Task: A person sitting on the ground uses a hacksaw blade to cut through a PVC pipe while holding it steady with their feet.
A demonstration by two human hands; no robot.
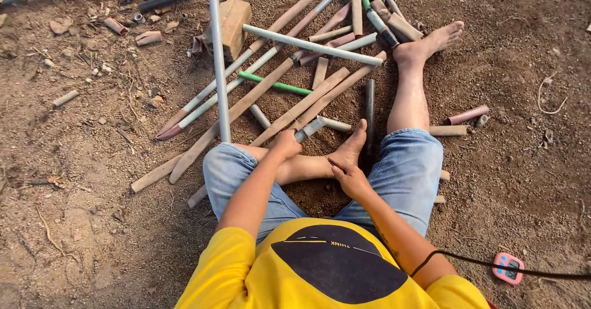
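Observation:
I sit on bare dirt with a pile of plastic pipes in front of me. My left hand (286,144) is closed around the near end of a short grey pipe piece (313,127) with an elbow joint, just above my bent left leg. My right hand (349,175) rests on my left foot (352,150), fingers curled, holding nothing I can see. My right leg stretches out toward the pipes, its foot (431,41) against the pile.
Long grey, tan and pinkish pipes (271,81) lie crossed on the ground, with a green pipe (274,85) among them. A brick-like block (233,26) sits at the back. A pink timer (508,268) on a black cord lies at right.

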